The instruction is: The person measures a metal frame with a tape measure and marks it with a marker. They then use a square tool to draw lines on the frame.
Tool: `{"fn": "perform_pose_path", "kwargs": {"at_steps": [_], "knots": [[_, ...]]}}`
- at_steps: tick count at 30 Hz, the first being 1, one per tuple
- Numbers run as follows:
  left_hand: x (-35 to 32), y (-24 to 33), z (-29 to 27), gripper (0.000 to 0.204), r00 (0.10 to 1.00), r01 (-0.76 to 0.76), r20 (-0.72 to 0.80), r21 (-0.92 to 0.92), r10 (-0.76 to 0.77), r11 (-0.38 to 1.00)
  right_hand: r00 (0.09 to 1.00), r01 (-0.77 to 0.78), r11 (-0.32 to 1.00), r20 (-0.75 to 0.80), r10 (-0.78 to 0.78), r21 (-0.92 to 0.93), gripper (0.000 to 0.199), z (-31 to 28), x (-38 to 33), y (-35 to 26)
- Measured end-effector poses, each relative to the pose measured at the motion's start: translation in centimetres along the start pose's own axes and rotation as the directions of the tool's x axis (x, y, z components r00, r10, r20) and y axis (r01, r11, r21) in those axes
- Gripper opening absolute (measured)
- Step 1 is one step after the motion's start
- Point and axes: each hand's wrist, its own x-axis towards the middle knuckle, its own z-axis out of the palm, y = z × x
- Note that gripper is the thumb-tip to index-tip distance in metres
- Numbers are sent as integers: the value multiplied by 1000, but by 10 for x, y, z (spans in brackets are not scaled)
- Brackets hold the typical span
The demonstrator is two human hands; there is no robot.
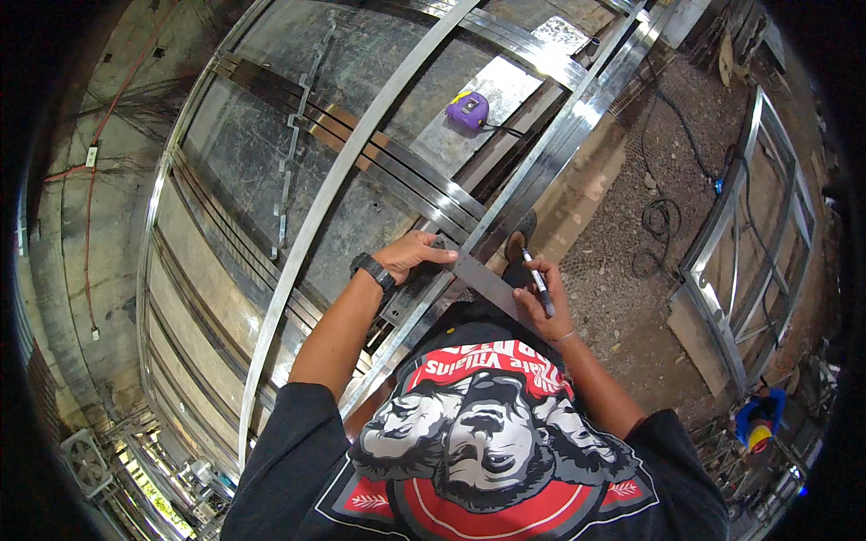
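Observation:
My left hand (412,256), with a dark watch on the wrist, presses its thumb on the near end of a flat grey metal bar (487,286). Its fingers curl down beside the steel frame and are partly hidden. The bar lies slantwise across a shiny steel tube (557,155) and reaches toward my body. In my right hand (552,305) is a white marker pen (536,275) with a dark end, pinched with its slim end pointing away from me. That hand also sits against the bar's right edge.
A purple tape measure (467,110) rests on a metal sheet (505,81) across the steel frame. A long curved bar (336,176) spans the frame at left. Right, on gravelly ground, are a black cable (663,216) and a welded frame (717,270). A person (760,419) is far right.

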Motion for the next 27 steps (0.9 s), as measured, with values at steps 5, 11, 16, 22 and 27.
{"fn": "perform_pose_path", "kwargs": {"at_steps": [5,11,16,22,27], "knots": [[5,-5,-1,35,1000,9,30,20,-10,1000,998,-34,999,43,34,3,54,1,0,-9],[-1,-1,5,34,999,-34,8,68,33,997,1000,2,1000,20,-3,10,53,2,4,7],[-1,-3,4,33,998,-55,13,94,54,994,1000,-13,1000,28,13,-16,53,0,3,8],[-3,-2,3,32,999,-38,21,65,37,997,996,-76,997,58,74,25,53,0,0,7],[-1,-5,1,30,998,-65,24,82,63,994,998,-39,999,42,38,21,53,2,0,10]]}}
